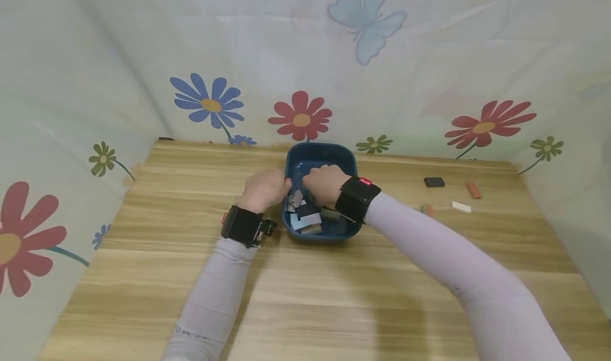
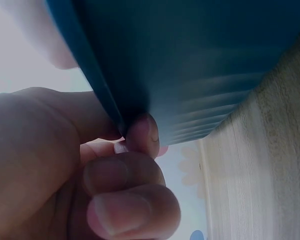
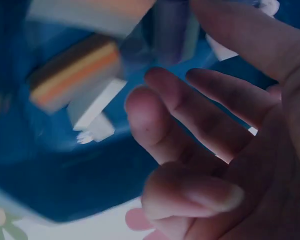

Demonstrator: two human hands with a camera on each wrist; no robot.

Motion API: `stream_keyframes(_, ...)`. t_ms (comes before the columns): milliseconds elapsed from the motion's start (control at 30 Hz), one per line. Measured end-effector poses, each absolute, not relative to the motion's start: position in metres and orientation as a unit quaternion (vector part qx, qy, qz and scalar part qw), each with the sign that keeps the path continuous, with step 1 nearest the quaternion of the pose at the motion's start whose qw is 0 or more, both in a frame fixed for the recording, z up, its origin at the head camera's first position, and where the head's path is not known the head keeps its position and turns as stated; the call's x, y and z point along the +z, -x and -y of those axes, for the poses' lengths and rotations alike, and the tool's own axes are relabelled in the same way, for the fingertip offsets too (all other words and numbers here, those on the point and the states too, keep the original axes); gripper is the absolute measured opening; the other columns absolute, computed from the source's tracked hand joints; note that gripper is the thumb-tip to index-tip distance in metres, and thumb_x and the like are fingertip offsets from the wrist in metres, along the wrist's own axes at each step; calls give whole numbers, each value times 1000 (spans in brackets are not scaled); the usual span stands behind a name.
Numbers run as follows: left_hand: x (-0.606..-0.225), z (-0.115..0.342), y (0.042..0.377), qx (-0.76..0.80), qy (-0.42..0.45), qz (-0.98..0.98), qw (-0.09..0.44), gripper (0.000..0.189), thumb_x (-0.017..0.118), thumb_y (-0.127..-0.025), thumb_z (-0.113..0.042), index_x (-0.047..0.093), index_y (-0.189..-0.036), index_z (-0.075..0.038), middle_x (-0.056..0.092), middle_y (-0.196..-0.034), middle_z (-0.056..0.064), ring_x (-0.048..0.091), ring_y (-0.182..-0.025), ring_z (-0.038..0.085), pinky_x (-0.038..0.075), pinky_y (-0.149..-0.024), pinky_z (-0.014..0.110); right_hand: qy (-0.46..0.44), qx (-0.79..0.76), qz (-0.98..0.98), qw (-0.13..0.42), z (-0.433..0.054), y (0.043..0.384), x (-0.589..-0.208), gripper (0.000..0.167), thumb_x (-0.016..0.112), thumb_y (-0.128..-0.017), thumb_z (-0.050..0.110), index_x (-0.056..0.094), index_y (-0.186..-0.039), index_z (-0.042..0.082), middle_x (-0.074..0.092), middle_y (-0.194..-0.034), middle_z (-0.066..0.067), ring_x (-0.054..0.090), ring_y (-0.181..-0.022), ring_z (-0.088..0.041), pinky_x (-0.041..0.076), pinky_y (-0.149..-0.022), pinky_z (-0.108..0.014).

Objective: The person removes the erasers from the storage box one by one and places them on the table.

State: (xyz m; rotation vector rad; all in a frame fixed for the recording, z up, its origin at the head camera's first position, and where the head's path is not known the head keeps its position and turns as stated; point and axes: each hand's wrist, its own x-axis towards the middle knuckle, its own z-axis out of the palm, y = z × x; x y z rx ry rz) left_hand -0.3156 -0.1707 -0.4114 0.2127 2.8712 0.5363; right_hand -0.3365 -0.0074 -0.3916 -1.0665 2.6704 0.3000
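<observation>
A deep blue plastic basin (image 1: 321,238) stands on the table near the back wall, with several small eraser-like blocks in it. My left hand (image 1: 267,189) pinches its left rim between thumb and finger; the other fingers curl outside the wall. Inside the basin is my right hand (image 1: 327,184), its fingers loosely bent. In the right wrist view nothing shows between those fingers. Near them lie a yellow-and-orange striped block (image 3: 76,75), a white block (image 3: 97,104) and a blurred purple block (image 3: 171,32). A black block (image 1: 307,211) lies among pale ones at the front left.
To the right of the basin, a black block (image 1: 434,182), a reddish-orange bar (image 1: 473,190), a white bar (image 1: 461,207) and a small green-and-pink piece (image 1: 427,209) lie on the wooden table (image 1: 305,297). A flower-printed curtain (image 1: 267,43) rises behind the table.
</observation>
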Motion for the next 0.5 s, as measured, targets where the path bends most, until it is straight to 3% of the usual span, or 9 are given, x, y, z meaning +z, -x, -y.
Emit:
stream_keyframes(167,-413,169,317,188,-72,-973,110,35,46,-102,-33,61,-79,-10,56,-72,6,53,-64,21,39,-54,34,347,115,-918,153,11,339,-395,26,76,-83,10,69,-108,8,65,-92,-7,59,-75,-22,54,-71,-42)
stream_keyframes(500,-414,172,317,180,-76,-976,100,37,44,-101,-32,60,-75,-11,55,-71,5,53,-63,22,40,-54,35,344,73,-916,194,14,345,-397,23,78,-79,7,69,-100,8,63,-86,-3,59,-75,-19,48,-66,-33)
